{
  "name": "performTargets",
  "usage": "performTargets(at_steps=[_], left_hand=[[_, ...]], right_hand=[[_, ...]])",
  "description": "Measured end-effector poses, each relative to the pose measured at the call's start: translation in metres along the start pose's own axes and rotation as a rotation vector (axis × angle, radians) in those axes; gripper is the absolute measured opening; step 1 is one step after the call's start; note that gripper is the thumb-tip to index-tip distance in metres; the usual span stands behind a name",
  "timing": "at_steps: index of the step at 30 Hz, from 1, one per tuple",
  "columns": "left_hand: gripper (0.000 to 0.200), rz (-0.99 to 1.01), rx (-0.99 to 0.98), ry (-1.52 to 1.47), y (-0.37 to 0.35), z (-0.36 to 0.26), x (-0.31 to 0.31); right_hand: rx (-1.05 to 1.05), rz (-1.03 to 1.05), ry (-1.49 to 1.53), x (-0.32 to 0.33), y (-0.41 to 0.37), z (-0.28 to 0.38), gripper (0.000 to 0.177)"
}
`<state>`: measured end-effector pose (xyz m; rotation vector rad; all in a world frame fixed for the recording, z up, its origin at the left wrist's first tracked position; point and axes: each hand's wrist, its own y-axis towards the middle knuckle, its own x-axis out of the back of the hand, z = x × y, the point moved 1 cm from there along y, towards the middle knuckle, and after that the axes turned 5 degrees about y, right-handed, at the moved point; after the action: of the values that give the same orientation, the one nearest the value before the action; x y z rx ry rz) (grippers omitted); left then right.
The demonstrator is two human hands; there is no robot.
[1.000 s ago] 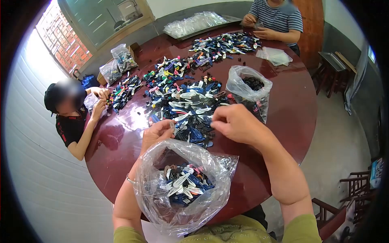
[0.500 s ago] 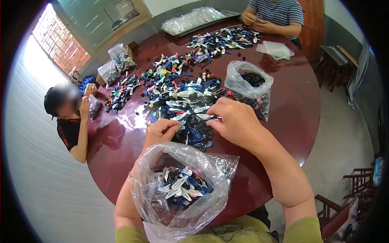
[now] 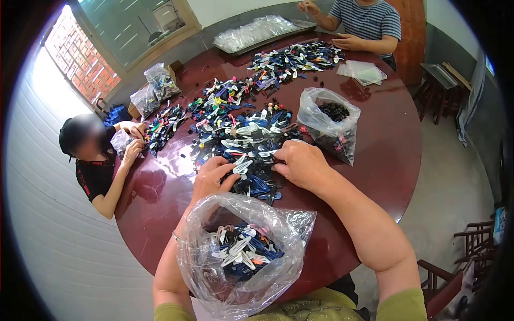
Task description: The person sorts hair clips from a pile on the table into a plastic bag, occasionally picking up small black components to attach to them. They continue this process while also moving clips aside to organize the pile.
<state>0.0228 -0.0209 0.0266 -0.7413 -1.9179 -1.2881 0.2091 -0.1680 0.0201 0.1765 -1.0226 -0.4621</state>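
A large heap of snap hair clips point(image 3: 251, 130), white, navy, black and some coloured, spreads over the table in front of me. At the heap's near left edge is my left hand point(image 3: 213, 177), its thumb and forefinger apart, tips touching the clips. Across from it, my right hand point(image 3: 302, 165) has curled fingers at the near right edge, around the end of a white hair clip point(image 3: 266, 153); its fingertips are partly hidden. Below the hands, a clear plastic bag point(image 3: 193, 257) stands open against my left forearm, with mixed clips point(image 3: 241, 250) inside.
Beyond my right hand stands a bag of small dark pieces point(image 3: 333, 111). Flat clear bags point(image 3: 362, 72) lie farther back, and a tray of plastic bags point(image 3: 257, 32) is at the far edge. One person point(image 3: 99, 176) sits left, another point(image 3: 369, 27) at the back.
My left hand's thumb and forefinger have parted from a pinch. My right hand has shifted slightly down and left. The left person's hands have lowered to the clips; the far person's hands have separated.
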Motion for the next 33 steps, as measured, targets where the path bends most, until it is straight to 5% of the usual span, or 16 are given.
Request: performTargets(at_steps=[13,16,22,28,31,33], left_hand=[[0.011,-0.015,0.080,-0.143,-0.002,-0.004,-0.002],[0.009,-0.041,0.098,-0.160,-0.003,0.000,-0.002],[0.010,-0.059,0.133,-0.099,-0.003,-0.001,0.003],[0.005,-0.080,0.072,-0.040,-0.004,0.003,0.002],[0.005,-0.134,0.126,-0.036,-0.004,0.001,0.003],[0.004,-0.125,0.141,-0.034,-0.004,0.001,0.004]], right_hand=[[-0.081,-0.024,0.147,0.010,0.004,0.000,0.023],[-0.200,0.013,0.490,0.015,0.004,0.004,0.020],[0.081,-0.314,0.432,0.030,0.001,0.018,0.017],[0.395,-0.108,0.764,0.075,-0.032,0.080,0.012],[0.368,0.120,0.853,0.074,-0.039,0.088,0.015],[0.262,0.055,0.787,0.070,-0.033,0.081,0.019]])
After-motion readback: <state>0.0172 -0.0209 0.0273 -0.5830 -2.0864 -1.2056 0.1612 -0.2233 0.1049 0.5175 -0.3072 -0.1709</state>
